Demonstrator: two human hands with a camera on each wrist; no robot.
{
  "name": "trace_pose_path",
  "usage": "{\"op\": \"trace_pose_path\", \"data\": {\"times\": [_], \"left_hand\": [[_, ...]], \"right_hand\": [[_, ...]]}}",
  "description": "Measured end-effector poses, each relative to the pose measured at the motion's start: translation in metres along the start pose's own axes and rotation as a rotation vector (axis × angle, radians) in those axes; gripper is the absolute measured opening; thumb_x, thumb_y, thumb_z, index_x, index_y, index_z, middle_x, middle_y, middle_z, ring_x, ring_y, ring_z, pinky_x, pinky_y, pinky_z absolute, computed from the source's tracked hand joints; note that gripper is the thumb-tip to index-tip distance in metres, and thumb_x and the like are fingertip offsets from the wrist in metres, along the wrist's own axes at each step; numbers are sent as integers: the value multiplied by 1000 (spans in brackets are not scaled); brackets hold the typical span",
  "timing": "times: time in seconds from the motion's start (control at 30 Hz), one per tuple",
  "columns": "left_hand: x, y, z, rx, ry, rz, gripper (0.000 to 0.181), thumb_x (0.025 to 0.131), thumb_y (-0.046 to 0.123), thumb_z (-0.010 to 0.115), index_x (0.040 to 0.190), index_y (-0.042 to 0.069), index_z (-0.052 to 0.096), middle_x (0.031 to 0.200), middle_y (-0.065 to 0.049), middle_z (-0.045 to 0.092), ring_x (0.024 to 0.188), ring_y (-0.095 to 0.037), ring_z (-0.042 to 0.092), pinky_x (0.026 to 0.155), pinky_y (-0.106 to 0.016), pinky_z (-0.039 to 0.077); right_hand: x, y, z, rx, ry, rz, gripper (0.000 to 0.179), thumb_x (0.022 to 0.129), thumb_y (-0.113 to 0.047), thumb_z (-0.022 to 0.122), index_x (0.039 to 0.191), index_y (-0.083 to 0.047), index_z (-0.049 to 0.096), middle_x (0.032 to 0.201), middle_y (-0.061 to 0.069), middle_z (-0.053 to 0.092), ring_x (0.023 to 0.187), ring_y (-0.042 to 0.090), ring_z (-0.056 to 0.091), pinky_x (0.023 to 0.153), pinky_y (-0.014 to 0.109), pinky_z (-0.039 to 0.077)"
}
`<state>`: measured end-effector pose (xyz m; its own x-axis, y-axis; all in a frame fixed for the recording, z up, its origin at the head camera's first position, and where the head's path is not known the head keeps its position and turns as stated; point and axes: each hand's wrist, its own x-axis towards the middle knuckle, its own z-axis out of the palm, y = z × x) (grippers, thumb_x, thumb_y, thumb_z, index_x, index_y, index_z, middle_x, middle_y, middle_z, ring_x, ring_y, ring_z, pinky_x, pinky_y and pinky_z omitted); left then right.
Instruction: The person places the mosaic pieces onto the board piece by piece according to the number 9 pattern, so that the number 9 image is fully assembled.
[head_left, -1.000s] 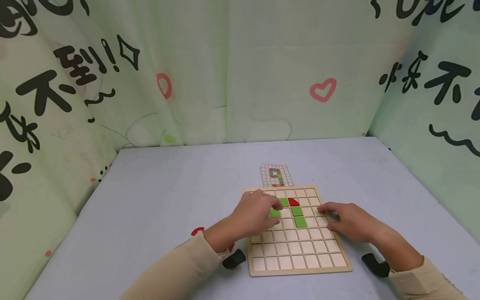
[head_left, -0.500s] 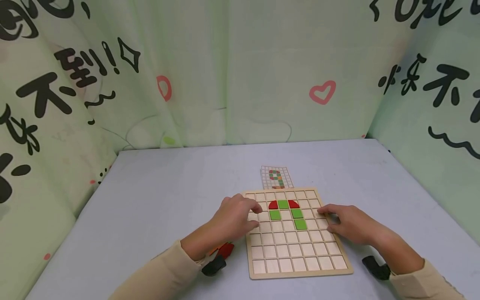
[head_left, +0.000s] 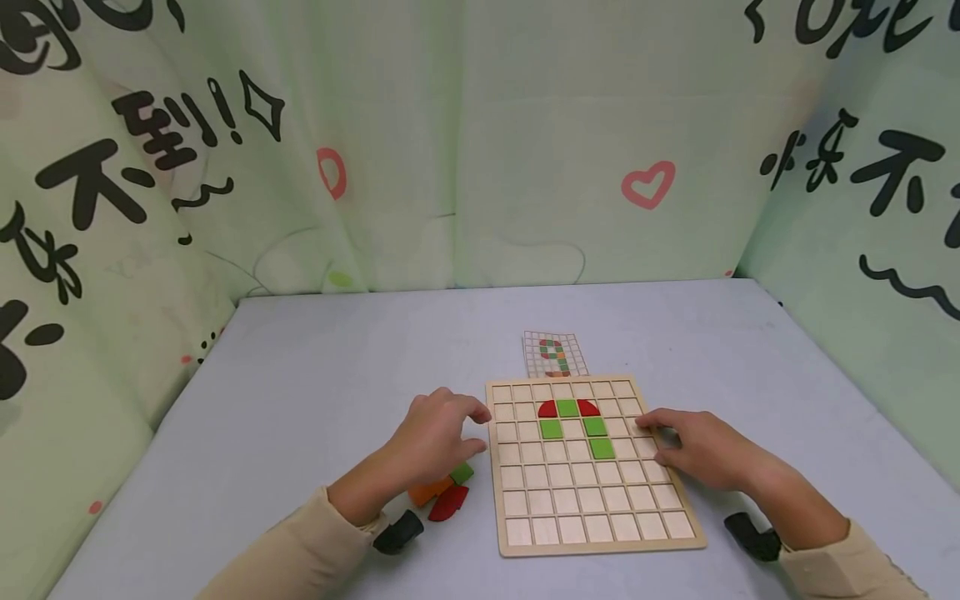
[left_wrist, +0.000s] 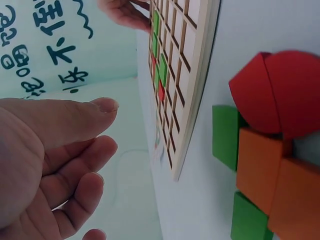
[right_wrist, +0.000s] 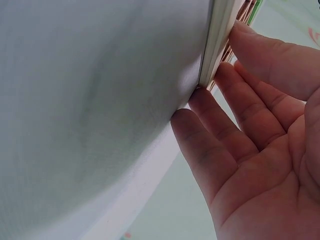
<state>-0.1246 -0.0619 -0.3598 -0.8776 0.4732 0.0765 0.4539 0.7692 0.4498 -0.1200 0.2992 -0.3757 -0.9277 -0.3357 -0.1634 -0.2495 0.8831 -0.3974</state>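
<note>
Backdrop: a pale green curtain [head_left: 510, 167] with black lettering and red hearts fills the upper half of the frame, behind a whitish tabletop [head_left: 300, 375].
Grid board: the wooden grid board [head_left: 592, 500] lies flat, right of centre in the lower half.
Pieces on the board: two rounded red corners [head_left: 547, 409] flank a green square [head_left: 567, 408] in the upper part of the grid; one more green piece [head_left: 551, 429] sits below the left red, and two [head_left: 602, 448] run down the right side.
Pattern card: just beyond the board's upper edge, a small card [head_left: 532, 358] carries a figure in red, green and orange.
Loose pieces: left of the board, red [left_wrist: 295, 95], orange [left_wrist: 257, 162] and green blocks [left_wrist: 226, 135] lie clustered, partly under the left forearm.
Left hand: the left hand [head_left: 435, 437] hovers beside the board's left edge, thumb and fingers apart, nothing between them.
Right hand: the right hand [head_left: 705, 446] rests at the right edge, fingers extended and touching the frame, apparently steadying it.
Step in hand: seemingly partway through copying the figure, with no orange on the grid.
Next move: probably calls for picking one matching block and seating it squarely in its cell.
</note>
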Motion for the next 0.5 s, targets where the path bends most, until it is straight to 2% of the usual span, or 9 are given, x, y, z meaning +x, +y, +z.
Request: {"op": "trace_pose_path", "data": {"times": [0.3, 0.5], "left_hand": [[-7, -12, -3, -4, -17, -87, 28, 84, 18, 81, 110, 11, 74, 101, 0, 70, 99, -20, 55, 91, -45, 42], [-11, -17, 0, 16, -41, -103, 25, 82, 18, 80, 106, 12, 75, 97, 3, 70, 96, -20, 55, 89, -45, 42]], "right_hand": [[0, 0, 0, 9, -1, 0, 46, 87, -10, 74, 130, -2, 62, 131, 25, 59, 121, 46, 53, 94, 60, 44], [0, 0, 0, 11, 0, -10, 45, 87, -10, 74, 130, -2, 62, 131, 24, 59, 121, 45, 54, 94, 60, 44]]}}
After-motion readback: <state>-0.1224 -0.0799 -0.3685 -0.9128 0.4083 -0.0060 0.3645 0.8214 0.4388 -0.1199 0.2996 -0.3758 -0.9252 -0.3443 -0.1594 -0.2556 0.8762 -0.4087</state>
